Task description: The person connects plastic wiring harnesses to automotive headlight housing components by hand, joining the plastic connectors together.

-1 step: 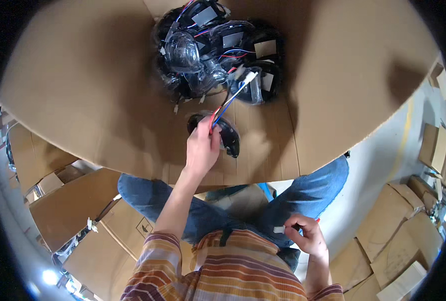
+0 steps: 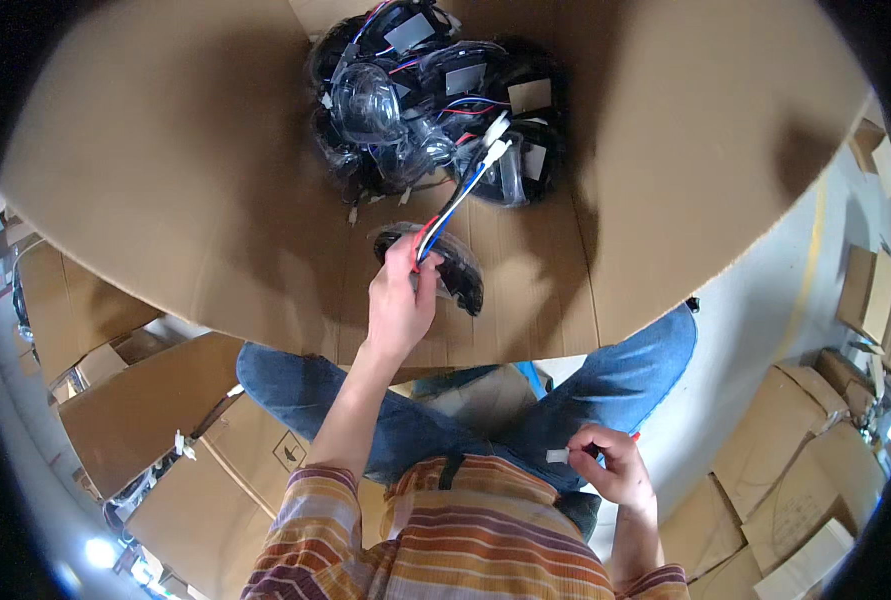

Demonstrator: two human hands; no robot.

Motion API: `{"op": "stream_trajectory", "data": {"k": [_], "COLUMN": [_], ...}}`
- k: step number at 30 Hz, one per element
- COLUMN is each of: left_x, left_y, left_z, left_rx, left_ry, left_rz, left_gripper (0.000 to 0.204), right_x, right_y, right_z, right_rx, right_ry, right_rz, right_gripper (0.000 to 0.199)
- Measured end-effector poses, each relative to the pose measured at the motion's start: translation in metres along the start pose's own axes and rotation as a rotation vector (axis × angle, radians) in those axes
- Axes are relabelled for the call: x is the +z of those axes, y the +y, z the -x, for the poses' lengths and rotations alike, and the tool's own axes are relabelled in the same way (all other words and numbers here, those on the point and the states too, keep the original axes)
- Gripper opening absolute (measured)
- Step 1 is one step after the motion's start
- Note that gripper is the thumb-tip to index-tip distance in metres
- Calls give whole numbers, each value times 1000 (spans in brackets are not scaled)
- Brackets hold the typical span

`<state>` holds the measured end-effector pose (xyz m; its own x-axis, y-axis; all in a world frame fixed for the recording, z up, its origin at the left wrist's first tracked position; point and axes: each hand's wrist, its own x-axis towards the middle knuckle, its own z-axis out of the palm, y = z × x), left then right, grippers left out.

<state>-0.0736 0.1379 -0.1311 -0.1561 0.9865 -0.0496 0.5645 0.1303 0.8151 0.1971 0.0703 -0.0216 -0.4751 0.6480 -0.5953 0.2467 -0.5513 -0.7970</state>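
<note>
My left hand (image 2: 399, 305) reaches into a large cardboard box (image 2: 215, 190), its fingers closed on a bundle of wires (image 2: 449, 208) in red, white, blue and black. The wires run up to two white plug connectors (image 2: 496, 151). Just behind the fingers is a dark, rounded lamp-like unit (image 2: 460, 278) in clear plastic; whether the wires join it is hidden by the hand. Low at the right, above my right thigh, my right hand (image 2: 617, 468) pinches a small white connector (image 2: 557, 456). A bit of red shows past that hand's knuckles.
Several similar plastic-wrapped units (image 2: 365, 105) with wires and pale labels are heaped at the box's far end. The box's near edge (image 2: 505, 358) lies over my knees. Flattened cartons (image 2: 775, 470) lie at the right, and open cartons (image 2: 155, 410) stand at the left.
The wires in my left hand have swung slightly, and a second white connector now shows beside the first. The lamp-like unit has tilted a little. My right hand stays put.
</note>
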Motion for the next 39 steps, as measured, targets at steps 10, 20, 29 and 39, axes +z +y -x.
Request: {"op": "stream_trajectory", "data": {"k": [10, 20, 29, 39], "left_x": [-39, -53, -45, -47], "left_y": [91, 113, 108, 98], "left_z": [35, 73, 105, 102], "left_rx": [-197, -19, 432, 353], "left_ry": [-170, -567, -584, -1080], "left_rz": [554, 408, 200, 728], "left_gripper": [39, 16, 15, 15], "right_x": [17, 33, 34, 19], "right_y": [-2, -14, -34, -34], "right_z": [32, 53, 60, 53], "right_rx": [-121, -357, -350, -391], "right_ry": [-21, 83, 139, 13], "right_rz": [164, 379, 162, 183], "right_gripper": [8, 14, 11, 13]}}
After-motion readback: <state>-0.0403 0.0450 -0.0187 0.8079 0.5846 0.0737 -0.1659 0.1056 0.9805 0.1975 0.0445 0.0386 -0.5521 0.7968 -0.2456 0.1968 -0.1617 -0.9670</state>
